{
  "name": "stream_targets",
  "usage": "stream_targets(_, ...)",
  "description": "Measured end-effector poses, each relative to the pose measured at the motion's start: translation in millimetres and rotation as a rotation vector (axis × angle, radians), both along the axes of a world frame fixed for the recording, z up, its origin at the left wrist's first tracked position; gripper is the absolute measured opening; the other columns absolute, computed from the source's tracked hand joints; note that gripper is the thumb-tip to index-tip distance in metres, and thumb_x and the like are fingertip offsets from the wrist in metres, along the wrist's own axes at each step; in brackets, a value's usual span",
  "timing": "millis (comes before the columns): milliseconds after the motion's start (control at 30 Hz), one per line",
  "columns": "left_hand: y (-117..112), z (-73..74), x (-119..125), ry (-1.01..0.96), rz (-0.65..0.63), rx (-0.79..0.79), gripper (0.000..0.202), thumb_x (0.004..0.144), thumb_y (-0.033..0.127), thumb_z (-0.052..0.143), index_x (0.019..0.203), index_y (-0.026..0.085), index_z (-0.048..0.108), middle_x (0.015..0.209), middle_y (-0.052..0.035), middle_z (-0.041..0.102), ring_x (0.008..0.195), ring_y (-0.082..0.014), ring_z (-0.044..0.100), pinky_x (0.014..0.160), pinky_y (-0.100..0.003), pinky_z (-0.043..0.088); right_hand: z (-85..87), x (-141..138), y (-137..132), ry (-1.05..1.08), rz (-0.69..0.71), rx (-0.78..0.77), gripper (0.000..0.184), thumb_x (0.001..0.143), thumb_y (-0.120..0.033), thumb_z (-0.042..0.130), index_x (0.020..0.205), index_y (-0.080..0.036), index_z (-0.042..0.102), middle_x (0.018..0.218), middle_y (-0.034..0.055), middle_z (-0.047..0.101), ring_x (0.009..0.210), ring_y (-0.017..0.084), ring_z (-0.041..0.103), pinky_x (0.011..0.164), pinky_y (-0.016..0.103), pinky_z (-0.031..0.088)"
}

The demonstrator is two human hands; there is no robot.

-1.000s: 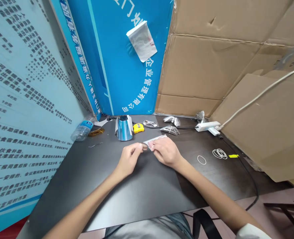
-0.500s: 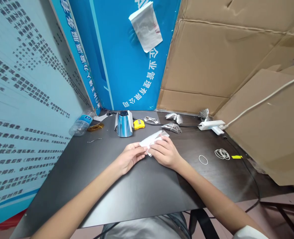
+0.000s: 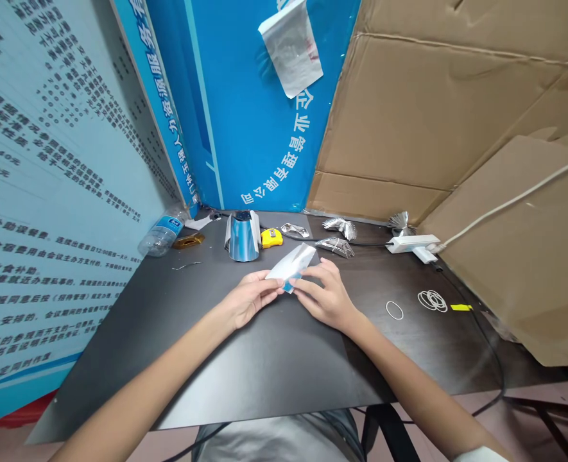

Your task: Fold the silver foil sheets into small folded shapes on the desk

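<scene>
Over on the left, a clear bottle [image 3: 161, 237] lies at the back of the dark desk [image 3: 192, 359]. Next comes a shiny blue curled sheet [image 3: 244, 240], standing up, with a yellow tape measure [image 3: 271, 237] just beside it. In front of them, the left hand [image 3: 252, 300] pinches the near left edge of a small shiny packet [image 3: 292, 260], thumb on top. The packet is up between the two hands, tilted, white with a bit of blue near the fingertips. The right hand [image 3: 326, 294] has its thumb and a finger close together on the packet's near right corner. I think a soft pinch is best, since it looks thin and could crease or rip. The left should keep it steady while the right works slowly. Farther right lie silver bundles [image 3: 335, 246] and white rings [image 3: 432, 301], well away from the fingers.
</scene>
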State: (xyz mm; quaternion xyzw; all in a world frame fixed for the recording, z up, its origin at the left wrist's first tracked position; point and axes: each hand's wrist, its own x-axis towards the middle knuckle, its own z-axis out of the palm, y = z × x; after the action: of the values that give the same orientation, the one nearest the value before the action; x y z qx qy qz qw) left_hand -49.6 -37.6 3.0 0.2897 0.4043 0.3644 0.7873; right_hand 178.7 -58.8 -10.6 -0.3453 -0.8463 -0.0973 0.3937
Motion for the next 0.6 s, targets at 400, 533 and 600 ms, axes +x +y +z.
stream_targets(400, 1, 5.7, -5, 0.032, -0.102, -0.012, 0.018, 0.081, 0.012, 0.082, 0.098, 0.011, 0.078, 0.082, -0.0058, 0.077, 0.073, -0.0097, 0.072, 0.071, -0.014, 0.058, -10.8, 1, 3, -0.001, 0.109, -0.338, 0.028, 0.107, -0.030, 0.050, 0.117, -0.027, 0.076, 0.079, 0.0029, 0.076, 0.067, 0.019, 0.068, 0.068, 0.033, 0.052)
stream_targets(533, 0, 4.5, -6, 0.026, -0.122, 0.024, 0.020, 0.078, 0.014, 0.086, 0.097, 0.011, 0.079, 0.080, -0.0038, 0.076, 0.072, -0.0086, 0.071, 0.071, -0.013, 0.057, -11.1, -6, -3, 0.196, 0.184, -0.478, 0.021, 0.104, -0.032, 0.058, 0.112, -0.029, 0.077, 0.100, 0.0040, 0.081, 0.083, 0.021, 0.075, 0.076, 0.033, 0.058)
stream_targets(600, -1, 3.3, -5, 0.034, -0.122, 0.034, 0.020, 0.077, 0.015, 0.086, 0.095, 0.011, 0.078, 0.082, -0.0044, 0.077, 0.074, -0.0092, 0.072, 0.073, -0.013, 0.057, -9.2, -9, -5, 0.279, 0.204, -0.549, 0.017, 0.102, -0.033, 0.062, 0.109, -0.028, 0.077, 0.102, 0.0040, 0.081, 0.084, 0.021, 0.076, 0.078, 0.034, 0.060)
